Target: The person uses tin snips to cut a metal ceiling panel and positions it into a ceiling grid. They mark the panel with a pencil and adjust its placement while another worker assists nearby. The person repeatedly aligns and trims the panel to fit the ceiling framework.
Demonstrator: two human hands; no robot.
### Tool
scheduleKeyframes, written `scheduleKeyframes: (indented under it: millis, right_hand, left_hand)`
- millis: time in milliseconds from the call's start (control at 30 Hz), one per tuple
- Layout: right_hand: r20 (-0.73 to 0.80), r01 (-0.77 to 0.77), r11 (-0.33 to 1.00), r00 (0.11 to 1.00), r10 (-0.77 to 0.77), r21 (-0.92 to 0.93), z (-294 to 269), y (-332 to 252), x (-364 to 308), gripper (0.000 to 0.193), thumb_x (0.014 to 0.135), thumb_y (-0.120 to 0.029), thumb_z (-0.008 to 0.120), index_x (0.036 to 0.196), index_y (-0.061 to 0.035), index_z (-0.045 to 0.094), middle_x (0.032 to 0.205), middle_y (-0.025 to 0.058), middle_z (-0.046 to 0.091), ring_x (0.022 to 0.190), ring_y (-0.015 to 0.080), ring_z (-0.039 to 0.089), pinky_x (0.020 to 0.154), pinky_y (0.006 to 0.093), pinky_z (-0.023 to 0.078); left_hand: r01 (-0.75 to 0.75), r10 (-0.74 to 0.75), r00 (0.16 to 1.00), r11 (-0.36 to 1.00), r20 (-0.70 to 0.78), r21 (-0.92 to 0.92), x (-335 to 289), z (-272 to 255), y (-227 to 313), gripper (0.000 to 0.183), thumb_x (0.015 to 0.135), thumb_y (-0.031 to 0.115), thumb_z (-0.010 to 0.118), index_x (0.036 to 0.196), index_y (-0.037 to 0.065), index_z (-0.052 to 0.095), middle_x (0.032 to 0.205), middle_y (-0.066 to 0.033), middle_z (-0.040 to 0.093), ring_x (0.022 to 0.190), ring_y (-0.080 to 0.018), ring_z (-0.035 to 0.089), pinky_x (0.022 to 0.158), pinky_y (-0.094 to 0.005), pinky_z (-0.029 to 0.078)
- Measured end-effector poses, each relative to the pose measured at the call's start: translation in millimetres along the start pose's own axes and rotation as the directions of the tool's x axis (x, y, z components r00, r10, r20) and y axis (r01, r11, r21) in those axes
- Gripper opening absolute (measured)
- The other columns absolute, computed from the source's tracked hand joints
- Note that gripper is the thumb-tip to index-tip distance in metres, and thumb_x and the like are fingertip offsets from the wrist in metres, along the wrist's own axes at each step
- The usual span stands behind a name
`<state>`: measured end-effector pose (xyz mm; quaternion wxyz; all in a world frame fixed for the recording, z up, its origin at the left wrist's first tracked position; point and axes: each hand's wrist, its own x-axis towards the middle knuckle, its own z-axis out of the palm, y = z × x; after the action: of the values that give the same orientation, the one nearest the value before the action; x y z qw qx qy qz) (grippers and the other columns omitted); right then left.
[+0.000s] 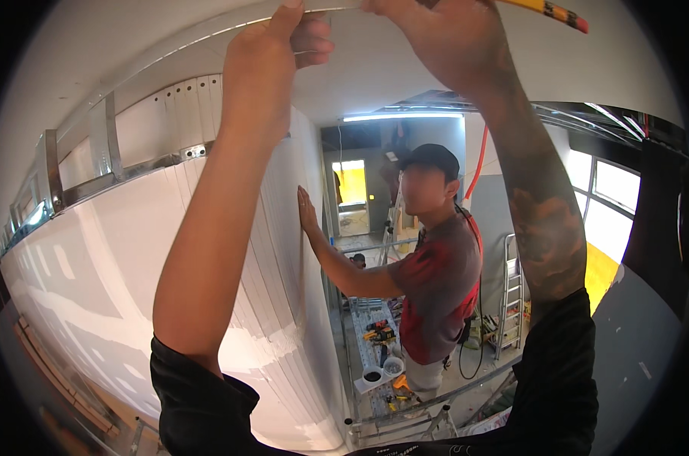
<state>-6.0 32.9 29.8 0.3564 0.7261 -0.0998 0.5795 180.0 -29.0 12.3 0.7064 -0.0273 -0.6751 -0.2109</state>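
Both my arms reach up to the ceiling. My left hand (276, 57) is closed with its thumb against a thin metal strip (200, 39) that curves along the ceiling; the other fingers curl below it. My right hand (458, 38) is closed around a yellow pencil (538, 7), whose pink eraser end sticks out to the right. That hand's fingertips lie near the strip's right part and are partly cut off by the upper edge. Below my left hand stands a curved white wall panel (230, 281) with vertical grooves.
A co-worker (439, 281) in a black cap stands ahead, one palm on the wall. Metal studs (52, 171) rise above the panel. Beyond are a tool-covered work platform (369, 342), a metal rail (436, 403), a stepladder (510, 296) and a hanging red tube (477, 163).
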Motion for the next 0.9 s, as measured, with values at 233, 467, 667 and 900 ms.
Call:
scheduleKeyframes:
  millis: [233,467,667,900]
  right_hand:
    - [0.032,-0.017,0.997,0.999,0.02,-0.073,-20.5,-16.3,-3.9,0.028,0.097,-0.028,0.064,0.099,-0.0004,0.069,0.086,0.0073,0.067,0.082,0.0142,0.063,0.074,0.0259,0.051]
    - [0.065,-0.082,0.992,0.994,0.088,-0.099,-11.1,-15.0,-1.2,0.031,0.098,-0.029,0.064,0.097,0.0007,0.07,0.082,0.0077,0.069,0.078,0.0148,0.066,0.074,0.0269,0.052]
    - [0.02,0.018,0.999,1.0,-0.017,-0.042,-5.9,-6.8,9.1,0.028,0.099,-0.025,0.063,0.094,0.0026,0.069,0.081,0.0093,0.071,0.074,0.015,0.068,0.07,0.0267,0.055]
    - [-0.218,0.108,0.99,0.968,-0.126,-0.094,13.8,-12.4,0.2,0.028,0.1,-0.024,0.062,0.095,0.0034,0.068,0.079,0.0099,0.07,0.067,0.0124,0.067,0.063,0.0222,0.056]
  left_hand:
    - [-0.591,0.708,0.656,0.265,0.262,0.762,-16.7,-38.8,4.2,0.028,0.091,0.034,0.073,0.085,0.006,0.072,0.087,-0.0038,0.071,0.078,-0.0165,0.065,0.074,-0.0304,0.051]
    - [-0.616,0.693,0.324,-0.362,0.644,0.699,4.7,-35.4,18.9,0.027,0.078,0.013,0.08,0.104,0.012,0.074,0.104,-0.0064,0.07,0.095,-0.0241,0.062,0.084,-0.0361,0.047]
    - [-0.577,0.792,0.082,-0.457,0.604,0.677,36.3,-26.9,-3.0,0.018,0.069,0.006,0.08,0.082,0.006,0.068,0.08,-0.0041,0.065,0.075,-0.0231,0.055,0.07,-0.0352,0.043]
    - [-0.579,0.822,-0.112,-0.511,0.559,0.635,50.6,-24.9,-13.1,0.015,0.072,0.002,0.076,0.082,0.005,0.066,0.078,-0.0059,0.064,0.069,-0.0237,0.053,0.063,-0.0339,0.042]
